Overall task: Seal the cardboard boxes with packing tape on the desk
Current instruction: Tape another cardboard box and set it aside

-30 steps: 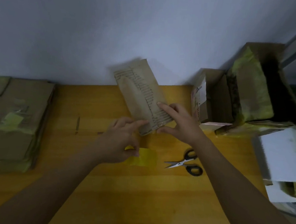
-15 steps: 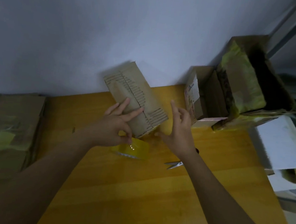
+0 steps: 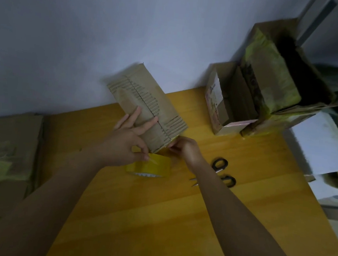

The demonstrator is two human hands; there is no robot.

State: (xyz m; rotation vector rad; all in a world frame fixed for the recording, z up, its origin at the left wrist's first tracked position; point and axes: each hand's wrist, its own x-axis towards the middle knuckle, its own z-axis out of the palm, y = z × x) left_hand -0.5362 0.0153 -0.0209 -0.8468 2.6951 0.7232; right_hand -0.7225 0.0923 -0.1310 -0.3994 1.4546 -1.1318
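A small brown cardboard box (image 3: 145, 104) with torn, ribbed top paper lies tilted on the yellow wooden desk (image 3: 158, 217) against the wall. My left hand (image 3: 127, 143) lays two straight fingers on the box top, while its thumb and forefinger pinch at the top edge of the yellow tape roll (image 3: 153, 166) just in front of the box. My right hand (image 3: 184, 149) is curled at the box's near right corner, pinching a bit of yellow tape (image 3: 176, 137) there. How far the tape runs under the box is hidden.
Black-handled scissors (image 3: 222, 173) lie right of my right forearm. Open cardboard boxes (image 3: 231, 104) and a taller taped box (image 3: 272, 75) stand at the back right, beside a white sheet (image 3: 319, 142). A stack of cardboard (image 3: 8, 146) fills the left.
My right hand dropped from beside the box and curled at its near right corner. My left hand stayed on the box top. The camera view swung, so the scene looks more tilted.
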